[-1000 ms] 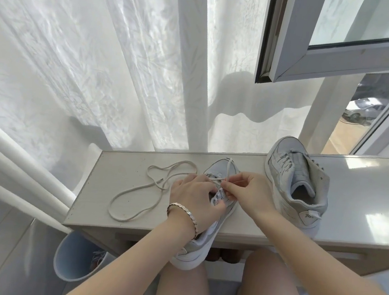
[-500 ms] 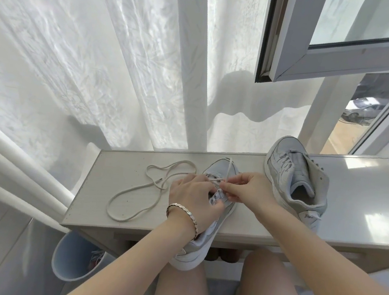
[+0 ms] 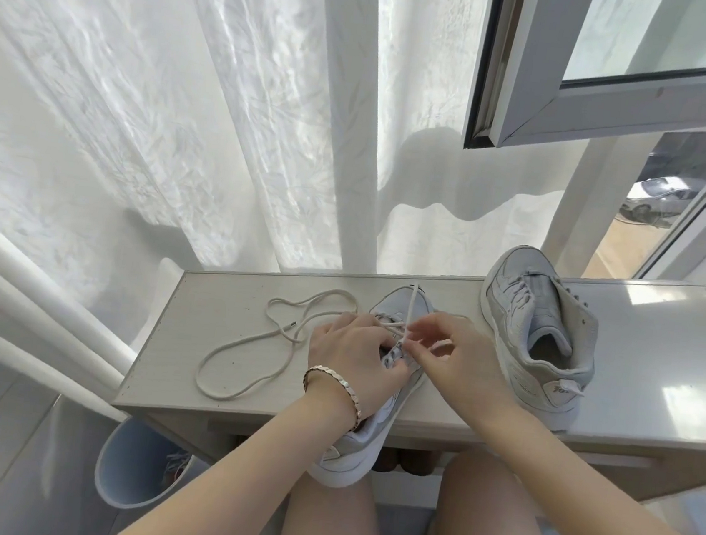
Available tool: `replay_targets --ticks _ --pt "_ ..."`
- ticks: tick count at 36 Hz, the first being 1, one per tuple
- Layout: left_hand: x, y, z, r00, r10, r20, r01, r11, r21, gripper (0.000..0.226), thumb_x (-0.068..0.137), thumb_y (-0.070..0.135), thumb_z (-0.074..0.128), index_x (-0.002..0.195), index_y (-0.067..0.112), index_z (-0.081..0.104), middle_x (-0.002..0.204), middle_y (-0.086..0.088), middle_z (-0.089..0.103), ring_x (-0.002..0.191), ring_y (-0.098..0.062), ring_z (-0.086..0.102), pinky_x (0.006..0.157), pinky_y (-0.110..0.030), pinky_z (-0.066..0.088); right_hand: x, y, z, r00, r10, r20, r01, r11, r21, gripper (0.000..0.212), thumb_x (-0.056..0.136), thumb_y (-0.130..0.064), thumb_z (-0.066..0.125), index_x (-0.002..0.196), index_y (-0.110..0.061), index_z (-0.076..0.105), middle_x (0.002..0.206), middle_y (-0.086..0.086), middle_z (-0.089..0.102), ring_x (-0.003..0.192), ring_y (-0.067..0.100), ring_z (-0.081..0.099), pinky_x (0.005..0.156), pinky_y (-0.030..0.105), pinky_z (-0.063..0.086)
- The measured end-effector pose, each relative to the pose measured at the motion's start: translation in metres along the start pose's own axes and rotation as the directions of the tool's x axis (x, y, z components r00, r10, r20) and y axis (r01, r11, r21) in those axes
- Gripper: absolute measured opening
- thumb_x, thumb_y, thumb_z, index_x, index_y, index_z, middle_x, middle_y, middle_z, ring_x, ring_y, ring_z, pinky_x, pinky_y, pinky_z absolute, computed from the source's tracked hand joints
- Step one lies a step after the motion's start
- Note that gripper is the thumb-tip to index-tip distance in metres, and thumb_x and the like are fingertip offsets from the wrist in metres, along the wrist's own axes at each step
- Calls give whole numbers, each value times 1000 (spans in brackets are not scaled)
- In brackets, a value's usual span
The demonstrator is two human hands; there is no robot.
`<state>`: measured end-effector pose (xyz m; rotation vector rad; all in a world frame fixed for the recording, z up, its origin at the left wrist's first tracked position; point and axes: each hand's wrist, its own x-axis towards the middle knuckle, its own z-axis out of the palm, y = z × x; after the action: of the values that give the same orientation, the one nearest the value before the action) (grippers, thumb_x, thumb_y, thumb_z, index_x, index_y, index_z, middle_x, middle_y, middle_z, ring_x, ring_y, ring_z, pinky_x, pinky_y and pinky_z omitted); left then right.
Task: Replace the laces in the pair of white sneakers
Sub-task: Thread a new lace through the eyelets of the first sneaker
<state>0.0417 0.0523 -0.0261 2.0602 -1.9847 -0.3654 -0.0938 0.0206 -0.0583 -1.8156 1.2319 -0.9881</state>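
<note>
A white sneaker (image 3: 360,451) lies lengthwise on the small table (image 3: 215,396), its heel hanging over the near edge. My left hand (image 3: 351,350) rests over its tongue and holds it, fingers curled at the eyelets. My right hand (image 3: 451,356) pinches the lace (image 3: 410,312) that runs up from the eyelets toward the toe. A second white sneaker (image 3: 536,330) stands to the right, partly laced. A loose off-white lace (image 3: 247,343) lies looped on the table to the left.
A sheer curtain (image 3: 186,97) hangs behind the table, and an open window frame (image 3: 578,95) juts out at upper right. A pale blue bin (image 3: 134,466) sits on the floor under the table's left end. My knees are below the table's near edge.
My right hand has shifted slightly and its fingers have spread a little while working the lace at the eyelets. My left hand and both sneakers have stayed put.
</note>
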Motion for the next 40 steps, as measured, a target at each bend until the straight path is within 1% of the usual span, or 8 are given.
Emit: replay_targets --ticks 3,8,17,22,25,29,35,40 --pt "0 0 -1 1000 9 20 -8 1000 -23 28 82 45 46 94 34 67 102 15 60 107 -9 45 97 -28 31 5 -1 -2 974 -132 182 155 981 -118 24 83 -7 68 89 -30 70 87 -11 60 81 1 56 73 16 46" --pt "0 -4 -5 998 28 57 -26 999 -44 46 63 52 40 96 36 68 104 18 59 105 -7 44 96 -28 31 20 -5 -12 937 -107 331 189 956 -224 13 83 -14 68 95 -17 74 89 -12 57 81 4 52 76 21 43" --pt "0 -3 -8 998 3 60 1 998 -67 48 58 46 40 92 30 70 96 14 61 106 -8 45 85 -24 24 35 -17 -17 861 -116 495 359 828 -431 15 88 -20 62 99 -16 72 97 -5 63 88 17 58 79 30 44" --pt "-1 -3 -8 998 -13 55 17 997 -82 39 66 47 49 95 32 71 99 14 63 106 -8 46 88 -24 26 26 -5 -14 900 -254 354 388 836 -387 11 86 -17 62 88 -15 74 86 -3 68 78 20 60 67 36 50" --pt "0 0 -6 999 -33 30 36 996 -84 28 75 43 51 91 32 71 92 12 60 102 -11 48 89 -28 33 16 4 -8 892 -421 168 452 802 -391 13 80 -20 61 74 -14 72 73 -6 68 63 15 61 54 29 51" --pt "2 6 -3 997 -78 0 78 993 -83 23 82 37 52 90 30 72 93 9 61 101 -13 48 84 -27 33 8 13 -2 836 -548 39 513 754 -410 20 85 -21 57 78 -10 71 80 -3 70 73 17 63 61 34 53" --pt "12 6 -3 985 -167 -43 161 980 -117 19 81 31 54 75 21 69 79 8 50 98 -18 50 78 -31 37 -7 -15 -10 973 -185 -137 200 974 105 11 87 -15 62 80 -21 66 79 -4 71 81 15 65 75 30 50" --pt "18 8 -3 969 -232 -88 222 968 -115 17 84 33 55 72 24 62 82 9 47 103 -18 48 81 -30 35 -23 -69 -42 998 -58 6 41 767 641 12 76 -25 62 67 -23 69 61 -1 64 61 14 63 70 24 54"
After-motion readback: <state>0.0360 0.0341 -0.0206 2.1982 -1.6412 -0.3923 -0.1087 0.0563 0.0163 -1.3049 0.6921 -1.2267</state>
